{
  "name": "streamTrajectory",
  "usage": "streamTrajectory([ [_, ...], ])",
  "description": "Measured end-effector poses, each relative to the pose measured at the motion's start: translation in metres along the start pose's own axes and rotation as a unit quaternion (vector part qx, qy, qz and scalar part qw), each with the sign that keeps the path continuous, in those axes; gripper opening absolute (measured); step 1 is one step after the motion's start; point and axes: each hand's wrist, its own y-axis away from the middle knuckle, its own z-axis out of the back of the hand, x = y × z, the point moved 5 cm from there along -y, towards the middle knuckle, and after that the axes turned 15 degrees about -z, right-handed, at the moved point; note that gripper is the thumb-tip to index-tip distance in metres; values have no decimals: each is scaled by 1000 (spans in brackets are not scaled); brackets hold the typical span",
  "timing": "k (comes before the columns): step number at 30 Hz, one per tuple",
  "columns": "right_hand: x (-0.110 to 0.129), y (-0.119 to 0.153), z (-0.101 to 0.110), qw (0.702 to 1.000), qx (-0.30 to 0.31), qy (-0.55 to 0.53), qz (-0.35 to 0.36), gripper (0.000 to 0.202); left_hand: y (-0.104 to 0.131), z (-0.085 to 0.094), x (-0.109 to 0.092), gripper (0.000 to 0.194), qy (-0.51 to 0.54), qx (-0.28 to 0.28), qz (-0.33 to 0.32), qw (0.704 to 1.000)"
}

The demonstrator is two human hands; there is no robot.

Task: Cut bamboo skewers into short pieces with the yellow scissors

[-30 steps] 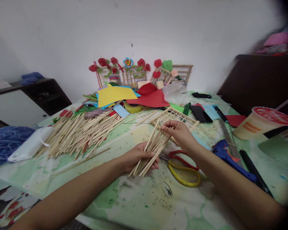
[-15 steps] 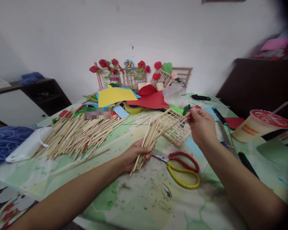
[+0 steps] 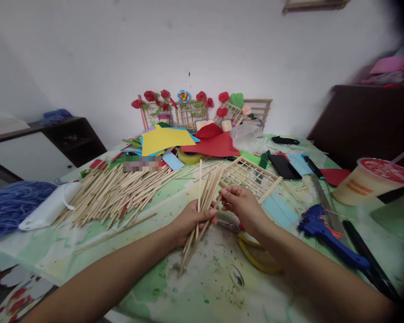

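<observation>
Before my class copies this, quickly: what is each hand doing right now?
Left hand: closed around a bundle of sticks.
Right hand: fingers bent at the bundle's side; whether they grip a stick cannot be told.

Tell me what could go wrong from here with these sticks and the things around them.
The bundle of sticks fans out unevenly from the left hand, so one might slip loose. The scissors lie partly hidden under the right arm, which could nudge them or catch on a handle. Farther right, the plastic cup stands beside red paper; if knocked over, it might wet it.
</observation>
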Motion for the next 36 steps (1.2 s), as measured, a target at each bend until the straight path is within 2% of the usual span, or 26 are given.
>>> streamTrajectory([
  [8, 9, 2, 7, 997, 9, 74, 21, 17, 1, 3, -4, 37, -37, -25, 4, 999],
  [13, 16, 11, -1, 992, 14, 117, 42, 25, 2, 3, -1, 38, -34, -14, 21, 999],
  [17, 18, 15, -3, 986, -2, 164, 26, 25, 2, 2, 0, 39, -35, -5, 25, 999],
  [22, 16, 11, -1, 974, -24, 221, 54, 22, 3, 0, 1, 38, -26, 18, 28, 999],
  [28, 11, 5, 0, 966, -43, 239, 93, 16, 4, -4, 1, 33, -4, 57, 18, 998],
  [33, 11, 7, 0, 966, -44, 235, 99, 15, 4, -8, 0, 30, 15, 75, 3, 997],
  [36, 9, 7, 0, 975, -41, 198, 91, 15, 5, -9, 1, 29, 26, 83, 1, 996],
])
